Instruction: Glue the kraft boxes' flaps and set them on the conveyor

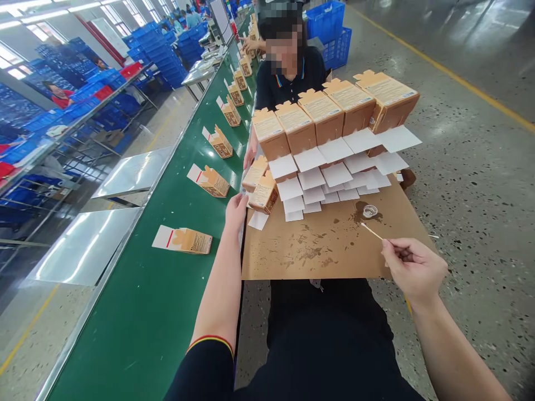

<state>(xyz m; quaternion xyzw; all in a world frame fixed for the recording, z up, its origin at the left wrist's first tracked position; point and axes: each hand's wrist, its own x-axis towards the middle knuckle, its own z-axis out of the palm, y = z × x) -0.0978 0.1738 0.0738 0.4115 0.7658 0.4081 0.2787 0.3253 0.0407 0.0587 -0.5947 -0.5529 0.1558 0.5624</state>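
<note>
**Cotton swab pinched at right, carton at the left fingertips**

From my remote seat I start at the right hand [418,267]: thumb and forefinger are pressed together on the end of a cotton swab [372,231], the other fingers curled inward. Its stick is thin, straight and pale, with a small white fibrous tip. The left hand [236,211] reaches forward, its fingertips at the left side of a small boxy carton [264,194]; I cannot tell whether they grip it or only rest there.

That carton is tan printed board with a scalloped top edge and a smooth white flap. A second carton [254,174] sits just behind it. Under the work I see a flat brown cardboard sheet [368,260], matte and blotched with dark, damp-looking spots. On it stands a small, round, clear dish [370,211], ringed by a dark patch.

The swab points forward and leftward from the right hand, its tip near the dish but apart from it. The near carton lies just right of the left fingertips, well apart from the swab.

Farther out, stacked cartons [329,120] stand in rows, stiff white flaps [310,159] jutting toward me. Left of the sheet runs a smooth green conveyor belt [167,312] carrying a line of single cartons [199,241]. Beyond the stack sits a co-worker [267,83] in a dark shirt, with blue plastic crates [326,19] behind on the speckled floor [480,195].
</note>
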